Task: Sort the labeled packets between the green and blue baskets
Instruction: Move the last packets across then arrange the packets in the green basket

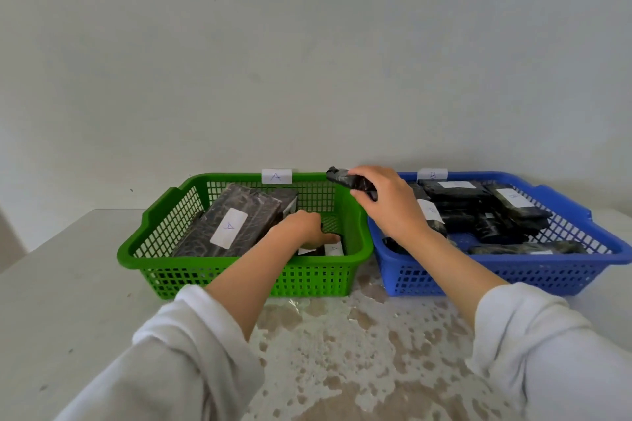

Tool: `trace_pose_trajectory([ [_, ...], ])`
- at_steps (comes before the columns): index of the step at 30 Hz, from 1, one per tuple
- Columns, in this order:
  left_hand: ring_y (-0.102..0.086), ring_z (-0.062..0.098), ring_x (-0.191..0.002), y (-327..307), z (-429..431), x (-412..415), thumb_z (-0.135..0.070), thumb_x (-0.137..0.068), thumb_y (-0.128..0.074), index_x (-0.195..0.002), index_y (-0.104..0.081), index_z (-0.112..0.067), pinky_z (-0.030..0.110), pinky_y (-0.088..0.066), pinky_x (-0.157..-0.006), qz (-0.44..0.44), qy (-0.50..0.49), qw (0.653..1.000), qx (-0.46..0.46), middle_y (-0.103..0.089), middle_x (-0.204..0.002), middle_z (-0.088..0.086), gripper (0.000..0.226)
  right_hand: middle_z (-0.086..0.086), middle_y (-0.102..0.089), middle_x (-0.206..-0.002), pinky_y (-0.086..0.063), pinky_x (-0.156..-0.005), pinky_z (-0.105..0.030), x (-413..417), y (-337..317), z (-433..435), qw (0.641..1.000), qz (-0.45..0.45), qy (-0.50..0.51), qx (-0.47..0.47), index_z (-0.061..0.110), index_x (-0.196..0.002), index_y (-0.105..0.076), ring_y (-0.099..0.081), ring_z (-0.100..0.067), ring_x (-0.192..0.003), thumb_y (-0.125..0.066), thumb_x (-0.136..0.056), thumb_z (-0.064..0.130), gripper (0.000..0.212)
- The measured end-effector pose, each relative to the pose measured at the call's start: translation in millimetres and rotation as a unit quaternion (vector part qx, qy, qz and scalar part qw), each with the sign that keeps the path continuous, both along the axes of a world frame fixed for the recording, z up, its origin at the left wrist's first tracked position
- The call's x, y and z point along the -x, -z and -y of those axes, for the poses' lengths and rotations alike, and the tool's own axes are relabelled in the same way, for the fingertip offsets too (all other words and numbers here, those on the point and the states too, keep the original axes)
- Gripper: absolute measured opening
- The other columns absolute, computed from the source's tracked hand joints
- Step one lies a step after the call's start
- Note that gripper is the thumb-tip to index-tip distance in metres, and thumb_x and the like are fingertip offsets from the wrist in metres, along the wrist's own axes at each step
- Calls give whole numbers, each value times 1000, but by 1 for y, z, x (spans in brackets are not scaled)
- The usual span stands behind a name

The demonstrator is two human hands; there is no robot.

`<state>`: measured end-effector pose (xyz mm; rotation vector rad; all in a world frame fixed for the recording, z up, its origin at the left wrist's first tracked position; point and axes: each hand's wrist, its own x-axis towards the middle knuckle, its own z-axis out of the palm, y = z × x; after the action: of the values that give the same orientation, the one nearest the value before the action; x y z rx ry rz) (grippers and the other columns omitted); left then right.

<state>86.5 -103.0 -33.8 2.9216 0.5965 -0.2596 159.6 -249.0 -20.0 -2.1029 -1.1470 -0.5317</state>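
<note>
A green basket (pixel 239 278) tagged A stands on the left and a blue basket (pixel 561 270) tagged B on the right. Inside the green one lies a large dark packet (pixel 236 215) labelled A. My left hand (pixel 304 227) reaches down into the green basket's right end, fingers curled on a small dark packet (pixel 328 249) with a white label. My right hand (pixel 386 196) grips a black packet (pixel 345 178) in the air above the gap between both baskets. Several black packets (pixel 506 212) with white labels fill the blue basket.
Both baskets sit against a plain white wall on a pale table (pixel 68 284). A lace cloth (pixel 359 352) covers the table in front of the baskets. White sleeves cover my forearms at the bottom of the view.
</note>
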Motion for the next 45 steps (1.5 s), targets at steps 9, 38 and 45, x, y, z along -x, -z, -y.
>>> trace_pose_trajectory([
  [9, -24, 34, -138, 1, 1, -14, -64, -81, -52, -145, -30, -27, 47, -43, -102, -74, -17, 997, 35, -11, -154, 14, 77, 1, -56, -108, -32, -73, -24, -1, 4, -1, 999, 38, 8, 28, 18, -104, -53, -44, -18, -107, -64, -83, 39, 32],
  [38, -62, 14, -76, -53, -54, 36, -22, -68, -82, -97, -61, -10, 21, -53, -63, 447, -61, 836, 313, -66, -88, 3, 38, 0, -55, -102, -33, -71, -27, 6, -2, -11, 997, -39, 18, -64, 13, -100, -51, -46, -18, -103, -63, -84, 28, 25],
  [45, -61, 21, -85, -70, -119, 79, -20, -75, -76, -98, -51, -15, 27, -51, -68, 541, -53, 839, 9, -65, -96, 4, 35, 9, -46, -89, -37, -68, -28, 25, -7, -50, 996, -24, 3, -85, 14, -96, -52, -47, -16, -94, -63, -85, 29, 22],
])
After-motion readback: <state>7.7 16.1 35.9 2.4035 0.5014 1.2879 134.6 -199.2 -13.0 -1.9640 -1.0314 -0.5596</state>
